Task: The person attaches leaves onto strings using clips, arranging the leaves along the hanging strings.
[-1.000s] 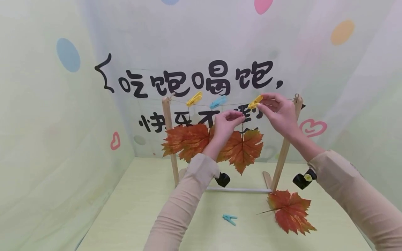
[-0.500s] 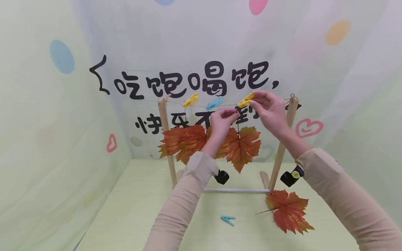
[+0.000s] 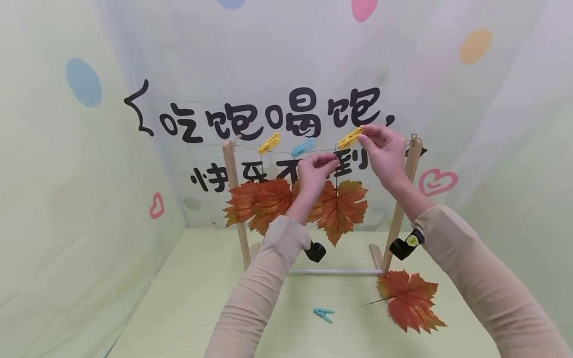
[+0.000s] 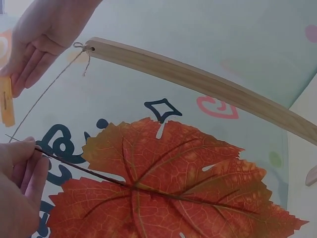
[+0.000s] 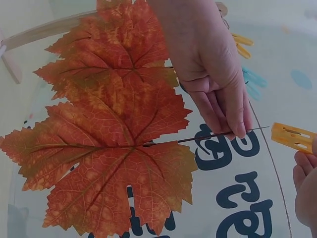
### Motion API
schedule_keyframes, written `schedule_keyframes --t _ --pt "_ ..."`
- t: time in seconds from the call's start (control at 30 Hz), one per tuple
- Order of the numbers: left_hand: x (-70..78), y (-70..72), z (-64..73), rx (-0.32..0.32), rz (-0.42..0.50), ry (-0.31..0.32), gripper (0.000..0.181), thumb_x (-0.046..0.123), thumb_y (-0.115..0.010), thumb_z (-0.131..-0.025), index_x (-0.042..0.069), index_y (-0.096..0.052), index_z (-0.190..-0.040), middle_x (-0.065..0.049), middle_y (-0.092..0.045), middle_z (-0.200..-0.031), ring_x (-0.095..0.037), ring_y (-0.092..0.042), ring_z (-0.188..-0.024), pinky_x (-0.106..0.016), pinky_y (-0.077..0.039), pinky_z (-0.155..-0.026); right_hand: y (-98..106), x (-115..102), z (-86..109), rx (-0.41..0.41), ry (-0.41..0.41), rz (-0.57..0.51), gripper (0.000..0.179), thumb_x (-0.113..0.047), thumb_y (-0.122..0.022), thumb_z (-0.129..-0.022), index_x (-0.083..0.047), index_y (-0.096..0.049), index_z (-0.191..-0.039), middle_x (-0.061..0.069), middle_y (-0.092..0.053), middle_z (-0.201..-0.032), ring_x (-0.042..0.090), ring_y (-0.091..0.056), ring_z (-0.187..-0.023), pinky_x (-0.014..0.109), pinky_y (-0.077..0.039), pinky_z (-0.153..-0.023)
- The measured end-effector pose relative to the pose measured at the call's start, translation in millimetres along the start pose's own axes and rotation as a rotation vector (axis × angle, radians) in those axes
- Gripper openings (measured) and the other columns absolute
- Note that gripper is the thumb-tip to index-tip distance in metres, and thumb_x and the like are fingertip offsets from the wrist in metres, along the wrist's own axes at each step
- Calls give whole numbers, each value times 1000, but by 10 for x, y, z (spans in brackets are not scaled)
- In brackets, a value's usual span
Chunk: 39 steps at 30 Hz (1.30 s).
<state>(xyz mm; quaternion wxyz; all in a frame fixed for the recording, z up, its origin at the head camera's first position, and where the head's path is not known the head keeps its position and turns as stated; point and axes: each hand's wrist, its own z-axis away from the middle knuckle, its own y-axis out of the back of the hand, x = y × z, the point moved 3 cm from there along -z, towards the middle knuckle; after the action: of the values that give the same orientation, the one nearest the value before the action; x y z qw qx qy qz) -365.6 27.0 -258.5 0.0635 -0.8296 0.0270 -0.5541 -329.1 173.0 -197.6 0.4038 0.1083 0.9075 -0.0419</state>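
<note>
My left hand (image 3: 313, 171) pinches the thin dark stem of an orange-red artificial maple leaf (image 3: 339, 209), which hangs below the fingers. In the right wrist view the stem's tip crosses the twine (image 5: 278, 173). My right hand (image 3: 386, 154) holds a yellow clothespin (image 3: 350, 138) by its handle end, between thumb and fingers. The clothespin's nose points at the stem tip, with a small gap between them in the right wrist view. Farther left, a yellow clothespin (image 3: 269, 143) and a blue clothespin (image 3: 303, 147) sit on the twine above other leaves (image 3: 259, 199), partly hidden by my left arm.
The twine runs between two wooden posts (image 3: 405, 194), joined low down by a white rod (image 3: 335, 272). On the table (image 3: 179, 308) lie a blue clothespin (image 3: 324, 314) and another maple leaf (image 3: 412, 301), near the right post's foot. A printed cloth (image 3: 268, 59) hangs behind.
My right hand has brought the yellow clothespin left, closer to the stem tip. My left hand keeps its pinch on the stem. The head view has shifted slightly.
</note>
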Motion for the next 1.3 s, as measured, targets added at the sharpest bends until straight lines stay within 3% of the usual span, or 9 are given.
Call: schedule_keyframes --t 0.63,0.93,1.3 --pt "2 -2 14 8 -36 -33 16 4 -70 -77 -2 -69 -92 -13 -68 -89 -15 -64 -77 -23 -52 -70 -25 91 -67 -23 -45 -1 20 -1 -64 -82 10 -62 -99 -5 -66 -83 9 -63 -77 16 -49 -73" --pt "-7 -13 5 7 -11 -14 18 4 -70 -77 -3 -69 -94 -16 -68 -92 -22 -65 -83 -24 -52 -73 -43 134 -74 -21 -112 -5 21 -3 -65 -81 7 -63 -99 0 -68 -86 7 -63 -77 16 -50 -73" --pt "-13 -28 -23 17 -14 -52 16 0 -70 -76 -5 -69 -91 -16 -68 -88 -17 -65 -77 -24 -53 -70 -68 168 -80 -7 -173 -65 18 -2 -65 -81 5 -64 -98 -3 -67 -84 7 -63 -76 15 -50 -72"
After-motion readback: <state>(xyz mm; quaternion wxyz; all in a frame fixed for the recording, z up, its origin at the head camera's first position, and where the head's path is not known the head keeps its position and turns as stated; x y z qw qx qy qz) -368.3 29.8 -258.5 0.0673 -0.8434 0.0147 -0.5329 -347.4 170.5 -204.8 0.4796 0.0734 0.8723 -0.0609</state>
